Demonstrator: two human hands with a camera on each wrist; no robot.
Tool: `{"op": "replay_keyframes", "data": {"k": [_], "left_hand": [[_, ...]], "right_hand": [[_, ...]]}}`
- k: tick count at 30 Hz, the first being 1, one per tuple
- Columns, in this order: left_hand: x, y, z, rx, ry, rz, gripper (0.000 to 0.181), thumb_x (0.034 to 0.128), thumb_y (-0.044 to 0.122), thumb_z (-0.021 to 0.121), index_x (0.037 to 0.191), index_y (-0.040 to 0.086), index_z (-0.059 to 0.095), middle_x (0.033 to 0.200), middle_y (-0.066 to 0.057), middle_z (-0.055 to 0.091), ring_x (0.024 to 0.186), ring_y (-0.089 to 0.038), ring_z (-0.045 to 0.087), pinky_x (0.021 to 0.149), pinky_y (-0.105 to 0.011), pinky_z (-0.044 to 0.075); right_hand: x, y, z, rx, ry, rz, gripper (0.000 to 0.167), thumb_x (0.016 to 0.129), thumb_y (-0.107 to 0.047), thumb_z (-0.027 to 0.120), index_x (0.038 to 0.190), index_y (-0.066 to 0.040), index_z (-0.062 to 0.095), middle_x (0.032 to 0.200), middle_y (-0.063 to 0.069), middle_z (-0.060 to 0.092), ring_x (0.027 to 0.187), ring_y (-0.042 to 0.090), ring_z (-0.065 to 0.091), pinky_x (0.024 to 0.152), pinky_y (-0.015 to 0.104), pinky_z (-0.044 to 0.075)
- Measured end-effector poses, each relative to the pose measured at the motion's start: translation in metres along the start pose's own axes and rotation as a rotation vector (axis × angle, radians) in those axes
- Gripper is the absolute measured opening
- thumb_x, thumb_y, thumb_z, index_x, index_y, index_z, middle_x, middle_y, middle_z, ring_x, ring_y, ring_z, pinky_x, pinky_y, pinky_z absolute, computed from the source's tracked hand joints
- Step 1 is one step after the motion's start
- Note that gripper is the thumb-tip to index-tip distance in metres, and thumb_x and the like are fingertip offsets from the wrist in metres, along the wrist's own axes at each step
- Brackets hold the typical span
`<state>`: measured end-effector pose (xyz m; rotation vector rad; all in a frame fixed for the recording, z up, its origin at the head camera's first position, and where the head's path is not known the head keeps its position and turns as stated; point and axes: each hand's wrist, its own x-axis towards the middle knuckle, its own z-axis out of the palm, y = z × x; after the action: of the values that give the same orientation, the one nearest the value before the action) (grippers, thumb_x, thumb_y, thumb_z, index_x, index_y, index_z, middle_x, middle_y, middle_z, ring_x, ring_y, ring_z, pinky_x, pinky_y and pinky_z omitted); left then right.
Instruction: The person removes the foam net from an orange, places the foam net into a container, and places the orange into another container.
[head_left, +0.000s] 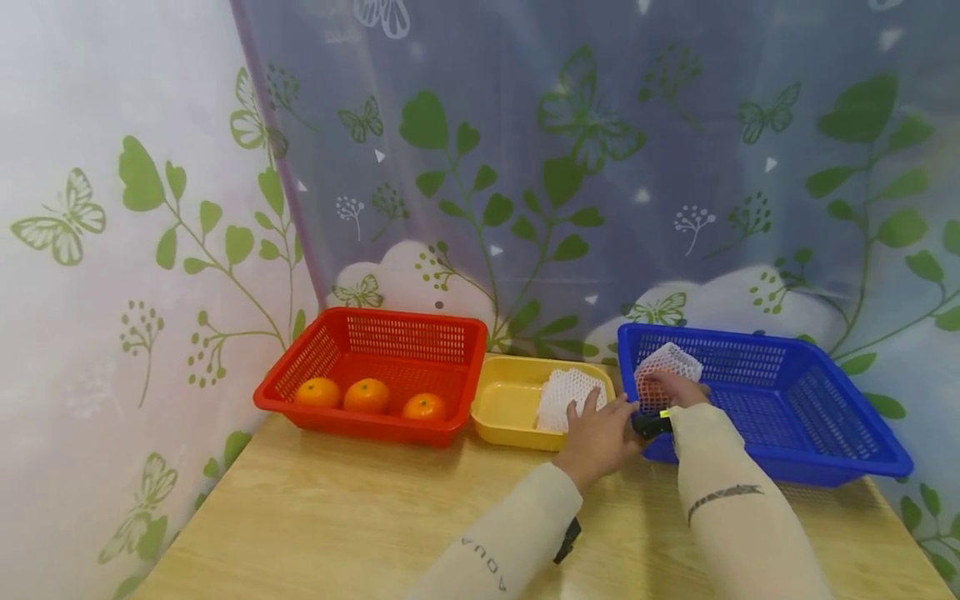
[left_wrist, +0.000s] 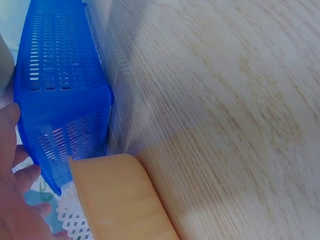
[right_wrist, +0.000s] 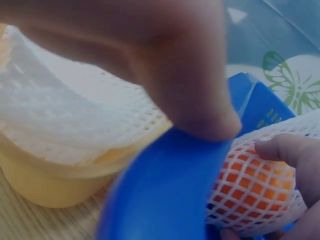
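Note:
My right hand (head_left: pixel 681 390) holds an orange in a white foam net (right_wrist: pixel 252 187) inside the left end of the blue basket (head_left: pixel 787 414). Thumb and fingers grip the net's sides in the right wrist view, and its loose end sticks up. My left hand (head_left: pixel 596 443) is between the yellow basket (head_left: pixel 504 406) and the blue one, fingers extended and spread. One of its digits touches the blue rim in the right wrist view. White foam nets (head_left: pixel 564 402) lie in the right half of the yellow basket, partly behind the left fingers.
At the left stands a red basket (head_left: pixel 405 371) with three oranges (head_left: pixel 367 396) along its front side. All the baskets stand in a row on a wooden table (head_left: pixel 337 517), close to a printed curtain (head_left: pixel 495 150) behind.

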<state>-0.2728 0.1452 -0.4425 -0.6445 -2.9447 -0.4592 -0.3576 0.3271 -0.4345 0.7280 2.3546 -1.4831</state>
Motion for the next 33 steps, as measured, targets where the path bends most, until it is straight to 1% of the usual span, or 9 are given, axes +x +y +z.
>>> {"op": "replay_keyframes", "data": {"k": [2,5,9,14,17,20,25,30,33], "left_hand": [[0.0,0.001,0.002,-0.001,0.002,0.003,0.055,0.0897,0.056,0.06,0.141,0.038,0.048,0.148,0.017,0.041,0.143,-0.023,0.027,0.109,-0.057,0.028],[0.0,0.001,0.003,0.005,0.01,0.006,0.054,0.0902,0.054,0.06,0.141,0.038,0.049,0.148,0.017,0.042,0.143,-0.023,0.028,0.109,-0.057,0.029],[0.0,0.001,0.003,0.007,0.012,0.003,0.053,0.0914,0.053,0.059,0.141,0.038,0.048,0.148,0.017,0.042,0.143,-0.023,0.028,0.109,-0.057,0.028],[0.002,0.002,0.004,-0.01,0.011,0.008,0.052,0.0934,0.057,0.053,0.141,0.036,0.049,0.149,0.015,0.041,0.143,-0.024,0.029,0.109,-0.057,0.028],[0.003,0.001,0.003,-0.014,0.029,0.01,0.054,0.0936,0.061,0.049,0.14,0.033,0.05,0.149,0.013,0.043,0.141,-0.025,0.031,0.109,-0.057,0.029],[0.003,0.0,0.0,-0.022,0.049,0.012,0.056,0.0936,0.062,0.047,0.139,0.031,0.052,0.148,0.012,0.044,0.14,-0.027,0.032,0.108,-0.057,0.029],[0.003,-0.001,-0.002,-0.035,0.052,0.013,0.056,0.0939,0.061,0.048,0.139,0.029,0.052,0.147,0.01,0.046,0.139,-0.027,0.034,0.106,-0.054,0.033],[0.003,-0.001,-0.002,-0.007,0.06,0.02,0.055,0.0941,0.061,0.048,0.139,0.029,0.053,0.146,0.011,0.047,0.14,-0.026,0.033,0.107,-0.052,0.033],[0.002,0.0,-0.003,0.002,0.053,0.026,0.055,0.0948,0.06,0.047,0.139,0.029,0.053,0.145,0.011,0.047,0.141,-0.027,0.031,0.109,-0.055,0.029]], "right_hand": [[0.0,0.001,0.001,0.072,0.03,0.042,0.105,0.09,-0.042,0.054,0.142,0.014,-0.018,0.149,0.036,-0.005,0.139,0.044,0.014,0.117,0.047,0.019],[-0.002,0.005,0.0,0.107,0.059,0.03,0.097,0.089,-0.045,0.056,0.146,0.014,0.007,0.148,0.029,0.019,0.129,0.037,0.032,0.113,0.043,0.03],[-0.002,0.007,-0.005,0.131,0.03,-0.022,0.085,0.088,-0.048,0.057,0.144,0.01,0.029,0.132,0.02,0.041,0.106,0.028,0.049,0.092,0.037,0.048],[-0.007,0.006,-0.014,0.224,-0.066,-0.088,0.08,0.093,-0.04,0.055,0.146,0.009,0.022,0.125,0.019,0.04,0.096,0.024,0.053,0.089,0.036,0.053],[-0.012,0.003,-0.019,0.236,-0.101,-0.147,0.077,0.094,-0.038,0.054,0.147,0.007,0.02,0.128,0.02,0.037,0.102,0.025,0.05,0.09,0.036,0.053],[-0.017,0.0,-0.024,0.214,-0.126,-0.25,0.076,0.096,-0.037,0.052,0.149,0.005,0.018,0.135,0.022,0.035,0.112,0.031,0.049,0.093,0.04,0.052],[-0.026,-0.001,-0.03,0.154,-0.129,-0.406,0.079,0.097,-0.035,0.054,0.152,0.002,0.011,0.144,0.027,0.03,0.127,0.041,0.041,0.102,0.054,0.041],[-0.035,0.002,-0.036,0.119,-0.101,-0.463,0.083,0.095,-0.031,0.059,0.153,0.0,0.009,0.147,0.029,0.028,0.131,0.044,0.036,0.104,0.058,0.037],[-0.043,0.006,-0.039,0.113,-0.098,-0.486,0.082,0.095,-0.031,0.061,0.152,0.0,0.012,0.144,0.027,0.032,0.126,0.039,0.043,0.103,0.056,0.04]]}}
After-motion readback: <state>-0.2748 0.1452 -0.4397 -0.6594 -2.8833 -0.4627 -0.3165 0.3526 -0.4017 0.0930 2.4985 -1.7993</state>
